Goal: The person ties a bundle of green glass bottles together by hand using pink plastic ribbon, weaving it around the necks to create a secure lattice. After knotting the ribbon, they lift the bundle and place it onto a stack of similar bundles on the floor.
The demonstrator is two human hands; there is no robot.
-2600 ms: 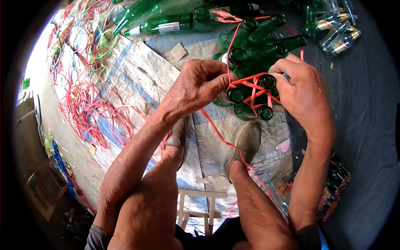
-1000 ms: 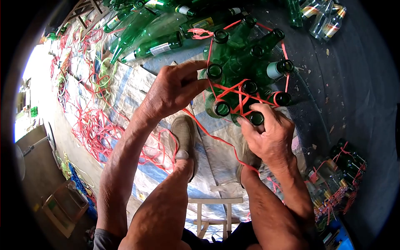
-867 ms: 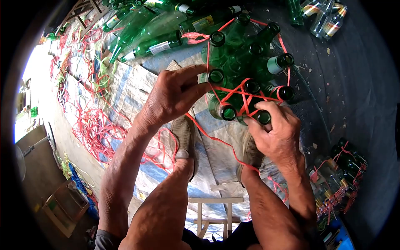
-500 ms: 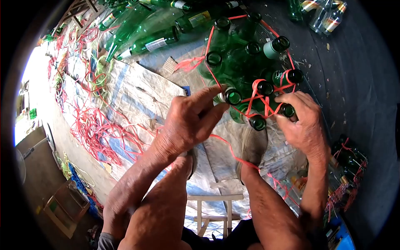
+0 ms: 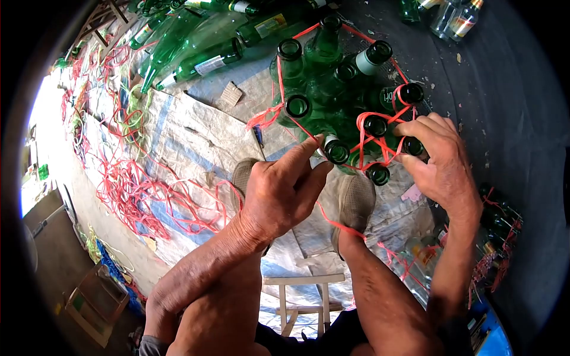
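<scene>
Several green glass bottles [image 5: 323,43] stand upright in a tight bundle, with red plastic strapping [image 5: 282,77] around their necks. My left hand [image 5: 282,193] is at the near left of the bundle, thumb and forefinger closed about the neck of a green bottle [image 5: 336,152], the forefinger tip against the strap. On the right, my right hand [image 5: 442,160] has its thumb and fingers around the neck of another green bottle [image 5: 412,146]. Between the hands the strap crosses and loops round a bottle neck [image 5: 375,126]. A frayed strap end [image 5: 264,117] sticks out at the left.
Green bottles [image 5: 208,62] lie on their sides at the upper left. Tangled red strapping [image 5: 127,199] covers the sheet [image 5: 199,133] at the left. Clear bottles [image 5: 463,24] lie at the upper right; strapped bottles [image 5: 502,219] stand at the right. A wooden stool [image 5: 304,280] is below.
The bundle has tilted and shifted slightly, its far bottles moving down in view. My right hand has moved a little right and the left slightly down, both staying at the same bottle necks.
</scene>
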